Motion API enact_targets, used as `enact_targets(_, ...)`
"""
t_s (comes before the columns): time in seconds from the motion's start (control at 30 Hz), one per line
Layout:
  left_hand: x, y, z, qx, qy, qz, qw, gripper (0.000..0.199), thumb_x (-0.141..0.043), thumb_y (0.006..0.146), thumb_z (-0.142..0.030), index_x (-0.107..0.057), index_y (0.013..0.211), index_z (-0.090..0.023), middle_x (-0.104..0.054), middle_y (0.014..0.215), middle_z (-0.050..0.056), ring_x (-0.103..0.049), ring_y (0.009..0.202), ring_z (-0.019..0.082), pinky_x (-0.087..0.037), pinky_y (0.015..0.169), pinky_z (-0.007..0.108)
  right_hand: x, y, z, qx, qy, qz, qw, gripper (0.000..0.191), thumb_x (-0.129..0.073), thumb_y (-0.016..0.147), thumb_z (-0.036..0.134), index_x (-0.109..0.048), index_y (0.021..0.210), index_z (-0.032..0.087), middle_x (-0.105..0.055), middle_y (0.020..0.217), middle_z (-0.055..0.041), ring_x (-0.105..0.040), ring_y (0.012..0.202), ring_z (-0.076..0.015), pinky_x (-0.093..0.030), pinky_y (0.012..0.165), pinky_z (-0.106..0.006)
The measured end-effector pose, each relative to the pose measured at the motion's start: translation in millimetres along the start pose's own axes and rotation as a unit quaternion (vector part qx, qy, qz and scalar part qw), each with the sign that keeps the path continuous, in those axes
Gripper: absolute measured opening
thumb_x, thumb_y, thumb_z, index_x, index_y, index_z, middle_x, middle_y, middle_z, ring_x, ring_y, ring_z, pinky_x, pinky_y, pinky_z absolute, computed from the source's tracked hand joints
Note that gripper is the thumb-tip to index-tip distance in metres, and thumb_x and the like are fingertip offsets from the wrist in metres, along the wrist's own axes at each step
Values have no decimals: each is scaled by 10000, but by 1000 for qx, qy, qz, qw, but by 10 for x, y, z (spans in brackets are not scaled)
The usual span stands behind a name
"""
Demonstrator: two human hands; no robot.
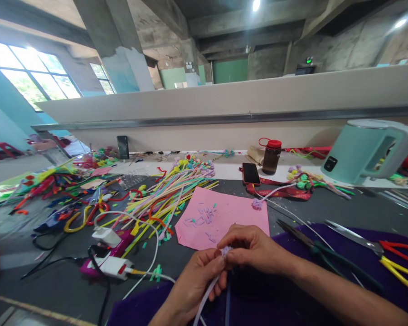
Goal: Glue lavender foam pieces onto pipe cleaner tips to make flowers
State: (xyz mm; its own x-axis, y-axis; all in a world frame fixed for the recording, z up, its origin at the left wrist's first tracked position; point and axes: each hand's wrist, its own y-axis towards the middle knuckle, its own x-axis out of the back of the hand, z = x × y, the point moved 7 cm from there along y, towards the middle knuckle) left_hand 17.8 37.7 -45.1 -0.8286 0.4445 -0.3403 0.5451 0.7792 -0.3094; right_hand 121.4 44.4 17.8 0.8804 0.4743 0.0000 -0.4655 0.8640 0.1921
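Note:
At the lower middle, my left hand (200,276) and my right hand (251,249) meet at the fingertips around a small lilac piece (225,250). Both hands are closed on it. A pale lilac stem (206,296) runs down from it past the left hand's fingers. Just beyond the hands lies a pink sheet (238,213) with small lilac scraps (204,215) scattered over it. A finished-looking lilac flower (257,204) with a long pale stem rests at the sheet's right edge.
Colourful stems (166,194) pile up left of the sheet, near a power strip (122,244) with cables. Pliers (313,246) and scissors (377,248) lie at the right. Farther back are a phone (250,174), a bottle (272,158) and a kettle (355,151).

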Motion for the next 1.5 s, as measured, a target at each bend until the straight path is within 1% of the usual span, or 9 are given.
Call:
enact_targets(0.1, 2, 3, -3, -1, -4, 0, 1000, 294, -638, 699, -410, -606, 661, -121, -541, 396, -30, -386, 276, 23, -250, 286, 116, 18, -10, 53, 19, -22, -19, 999, 239, -621, 721, 73, -653, 938, 167, -564, 805, 15, -558, 585, -66, -409, 528, -174)
enact_targets(0.23, 6, 4, -11, -9, 2, 1, 1000, 274, -635, 710, -389, -614, 664, -120, -539, 394, -31, -381, 279, 21, -253, 297, 120, 20, -13, 63, 20, -40, -24, 999, 174, -621, 720, 69, -662, 871, 147, -561, 782, 13, -553, 595, -71, -415, 544, -179)
enact_targets(0.47, 12, -12, -33, -32, 2, -6, 999, 267, -638, 707, -383, -626, 654, -122, -532, 390, -37, -359, 279, 18, -235, 300, 129, -22, 3, 12, 8, 54, -11, 998, 145, -612, 730, 73, -659, 847, 146, -555, 773, 12, -571, 597, -83, -434, 546, -192)
enact_targets(0.7, 4, -23, -49, -26, 13, -1, 1000, 265, -650, 696, -374, -630, 638, -115, -525, 370, -37, -355, 276, 24, -236, 305, 142, -41, -12, 12, 8, 64, 3, 998, 97, -646, 732, 142, -662, 828, 136, -561, 761, 6, -571, 602, -86, -439, 561, -200)
enact_targets(0.93, 5, -47, -82, -34, 33, -21, 999, 292, -662, 670, -400, -633, 611, -116, -516, 360, -36, -342, 281, 31, -226, 310, 160, -39, 0, -1, 2, 70, 11, 997, 147, -666, 728, 246, -660, 836, 147, -566, 767, 1, -578, 622, -102, -459, 587, -223)
enact_targets(1.03, 6, -50, -86, -34, 40, -28, 998, 293, -664, 666, -404, -636, 606, -118, -521, 361, -33, -345, 284, 32, -229, 315, 162, -29, 2, 4, 4, 59, 10, 998, 148, -665, 728, 254, -662, 829, 146, -568, 766, -2, -571, 616, -99, -456, 579, -218)
enact_targets(1.2, 15, -44, -98, -37, 46, -36, 998, 298, -664, 659, -414, -640, 604, -122, -519, 359, -33, -353, 284, 35, -235, 318, 164, -27, 1, -21, 1, 78, 6, 997, 157, -667, 723, 262, -656, 826, 144, -569, 760, 1, -575, 602, -98, -452, 558, -213)
enact_targets(1.33, 19, -48, -113, -45, 52, -34, 997, 296, -659, 666, -413, -644, 612, -122, -533, 381, -28, -370, 302, 38, -246, 331, 166, -30, 2, -23, 1, 86, 3, 996, 139, -672, 717, 235, -656, 815, 138, -567, 757, 2, -576, 604, -97, -446, 559, -213)
enact_targets(1.5, 20, -54, -90, -48, 41, -30, 998, 283, -660, 664, -404, -644, 616, -125, -545, 393, -24, -374, 311, 45, -242, 342, 174, -25, 5, -27, -11, 79, 3, 997, 173, -684, 700, 273, -660, 809, 141, -577, 739, 5, -571, 596, -100, -443, 564, -222)
